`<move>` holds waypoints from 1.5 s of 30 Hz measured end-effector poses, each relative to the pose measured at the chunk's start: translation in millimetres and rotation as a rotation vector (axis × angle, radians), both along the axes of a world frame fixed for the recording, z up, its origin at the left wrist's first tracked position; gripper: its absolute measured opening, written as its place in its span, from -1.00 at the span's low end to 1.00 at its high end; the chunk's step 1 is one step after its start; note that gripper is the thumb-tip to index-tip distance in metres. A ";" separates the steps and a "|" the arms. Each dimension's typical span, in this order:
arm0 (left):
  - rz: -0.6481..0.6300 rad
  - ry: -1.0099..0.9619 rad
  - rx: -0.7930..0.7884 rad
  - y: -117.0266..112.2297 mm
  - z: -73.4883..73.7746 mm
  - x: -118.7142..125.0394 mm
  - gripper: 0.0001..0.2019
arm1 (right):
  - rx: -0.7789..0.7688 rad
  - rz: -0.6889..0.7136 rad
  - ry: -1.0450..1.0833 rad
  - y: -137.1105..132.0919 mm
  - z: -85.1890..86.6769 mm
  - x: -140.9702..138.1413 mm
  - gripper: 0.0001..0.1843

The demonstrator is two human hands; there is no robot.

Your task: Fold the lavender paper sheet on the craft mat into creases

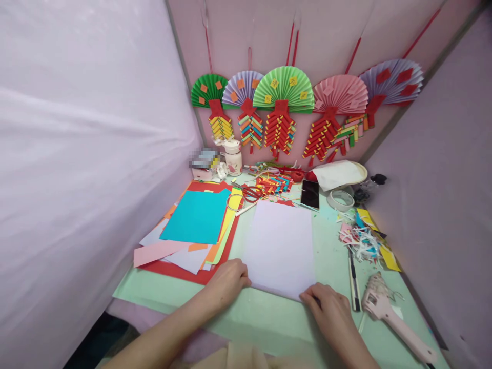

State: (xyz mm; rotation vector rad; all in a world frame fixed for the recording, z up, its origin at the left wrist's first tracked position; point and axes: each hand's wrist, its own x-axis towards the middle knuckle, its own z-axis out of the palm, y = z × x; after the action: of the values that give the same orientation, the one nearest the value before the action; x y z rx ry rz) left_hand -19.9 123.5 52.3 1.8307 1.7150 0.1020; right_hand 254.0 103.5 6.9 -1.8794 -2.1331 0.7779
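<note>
A pale lavender sheet of paper (282, 246) lies flat on the table in front of me. My left hand (230, 279) is closed at its near left corner, the fingers curled and pressed together on the edge. At the near right corner, my right hand (326, 305) pinches the same sheet between thumb and fingers. A thin darker line runs along the near edge between both hands; I cannot tell whether it is a fold. Left of the sheet lies a stack of coloured papers, with a blue sheet (198, 215) on top and a red sheet (184, 274) underneath.
Red-handled scissors (251, 192), a phone (309, 195) and a tape roll (341, 199) lie beyond the sheet. To the right are paper scraps (365, 241), a pen (352, 282) and a glue gun (395, 318). A white bottle (232, 158) stands behind. Several paper fans (284, 89) hang on the wall.
</note>
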 end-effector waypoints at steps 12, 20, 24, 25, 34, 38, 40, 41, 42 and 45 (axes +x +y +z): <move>-0.066 0.078 0.019 8.9 -4.5 -3.1 -0.80 | 0.058 -0.010 -0.164 2.1 3.0 6.9 -0.70; -0.224 0.186 -0.076 26.3 -3.9 -3.8 -0.75 | -0.033 -0.033 -0.184 3.4 11.0 9.2 -0.70; -0.260 0.231 -0.080 27.4 -2.0 -2.1 -0.75 | -0.026 -0.046 -0.185 2.4 12.2 9.3 -0.71; -0.262 0.238 -0.072 27.0 -2.4 -1.5 -0.75 | -0.020 -0.044 -0.189 2.0 12.6 9.2 -0.71; -0.273 0.275 0.064 10.1 2.0 7.8 -0.78 | 0.083 -0.010 -0.195 -2.7 10.8 8.9 -0.69; -0.326 0.119 0.121 -0.7 5.4 21.2 -0.82 | 0.079 -0.008 -0.183 -3.3 7.7 10.5 -0.69; -0.343 0.050 0.090 -3.1 1.3 27.1 -0.84 | 0.060 -0.017 -0.182 -3.7 8.6 12.5 -0.70; -0.338 0.026 0.076 -3.5 -1.8 29.0 -0.83 | 0.050 -0.017 -0.178 -4.2 10.1 13.6 -0.71; -0.328 0.004 0.069 -3.5 -5.1 30.2 -0.81 | 0.045 -0.009 -0.171 -5.1 12.6 14.4 -0.73; -0.306 -0.061 0.094 -3.0 -13.6 29.7 -0.80 | 0.109 0.062 -0.146 -9.6 23.4 11.5 -0.80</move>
State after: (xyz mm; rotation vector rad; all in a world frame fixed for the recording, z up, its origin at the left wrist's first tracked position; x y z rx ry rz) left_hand 9.8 120.5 38.7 2.1142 1.3913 0.1116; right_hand 265.5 93.8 30.2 -1.8751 -2.2796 0.5383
